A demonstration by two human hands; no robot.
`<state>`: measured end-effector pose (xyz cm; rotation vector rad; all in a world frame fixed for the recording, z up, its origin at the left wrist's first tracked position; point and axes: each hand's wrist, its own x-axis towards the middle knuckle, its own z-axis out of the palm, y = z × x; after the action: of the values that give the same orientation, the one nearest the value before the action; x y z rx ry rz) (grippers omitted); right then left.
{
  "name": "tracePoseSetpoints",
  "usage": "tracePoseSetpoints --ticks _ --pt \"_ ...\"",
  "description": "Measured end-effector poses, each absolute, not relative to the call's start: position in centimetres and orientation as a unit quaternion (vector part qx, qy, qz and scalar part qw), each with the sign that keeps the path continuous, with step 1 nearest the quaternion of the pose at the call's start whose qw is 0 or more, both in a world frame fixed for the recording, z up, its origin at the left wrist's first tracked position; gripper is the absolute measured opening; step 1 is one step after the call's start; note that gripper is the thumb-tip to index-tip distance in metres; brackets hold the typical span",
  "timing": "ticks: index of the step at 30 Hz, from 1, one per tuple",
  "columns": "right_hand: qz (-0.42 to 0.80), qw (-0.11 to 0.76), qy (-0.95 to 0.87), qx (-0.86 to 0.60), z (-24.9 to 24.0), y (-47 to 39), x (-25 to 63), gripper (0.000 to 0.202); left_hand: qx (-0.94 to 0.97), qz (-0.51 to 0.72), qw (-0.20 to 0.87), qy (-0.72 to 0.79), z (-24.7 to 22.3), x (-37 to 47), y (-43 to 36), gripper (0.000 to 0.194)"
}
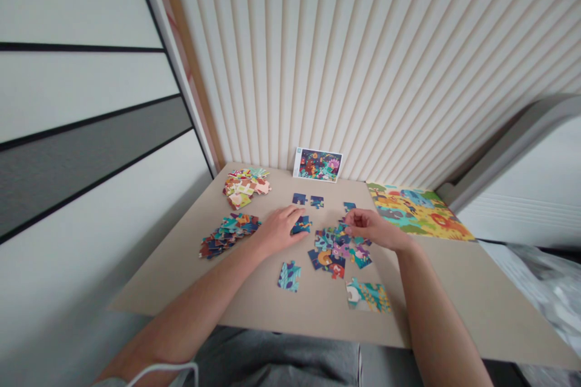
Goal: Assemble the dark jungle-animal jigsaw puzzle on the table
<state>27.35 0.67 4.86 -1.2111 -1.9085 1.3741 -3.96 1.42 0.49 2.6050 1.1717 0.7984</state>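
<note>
My left hand [282, 231] rests on the table, thumb and fingers apart around a dark blue jigsaw puzzle piece [303, 225]. Over a loose cluster of puzzle pieces [338, 242], my right hand [374, 228] has its fingers curled in a pinch at a puzzle piece, mostly hidden by the fingertips. Purple, teal and orange patterns show on the cluster. Two blue pieces [308, 200] lie beyond my left hand, and another blue piece [349, 207] is just past my right. Nearer me are a light blue piece [289, 276] and a teal-and-yellow joined section [368, 296].
A heap of dark puzzle pieces [229, 234] lies left of my left hand, with a lighter heap [245, 186] behind it. A picture card [318, 165] leans against the pleated wall. At right lies a yellow animal picture [417, 210] on the beige table [454, 290].
</note>
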Motion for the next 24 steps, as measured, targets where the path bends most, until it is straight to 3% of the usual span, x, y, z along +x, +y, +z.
tracePoseSetpoints --ticks 4,6,12,19,24 --pt "0.497 0.363 -0.641 -0.458 4.5 0.8 24.9 0.058 0.864 0.283 0.105 0.402 0.6 -3.8 1.1 0.054" --pt "0.485 0.389 -0.627 -0.470 3.8 0.9 23.4 0.057 0.857 0.293 0.119 0.407 0.5 -3.7 1.2 0.052" --pt "0.499 0.415 -0.602 -0.465 1.6 1.0 20.0 0.050 0.806 0.333 0.215 0.440 0.1 -3.0 1.6 0.011" --pt "0.506 0.458 -0.591 -0.430 1.2 0.8 19.0 0.049 0.686 0.366 0.518 0.356 0.0 -2.2 0.9 0.031" --pt "0.493 0.461 -0.608 -0.418 1.6 0.4 18.4 0.046 0.649 0.375 0.568 0.339 -0.2 -1.7 0.6 0.043"
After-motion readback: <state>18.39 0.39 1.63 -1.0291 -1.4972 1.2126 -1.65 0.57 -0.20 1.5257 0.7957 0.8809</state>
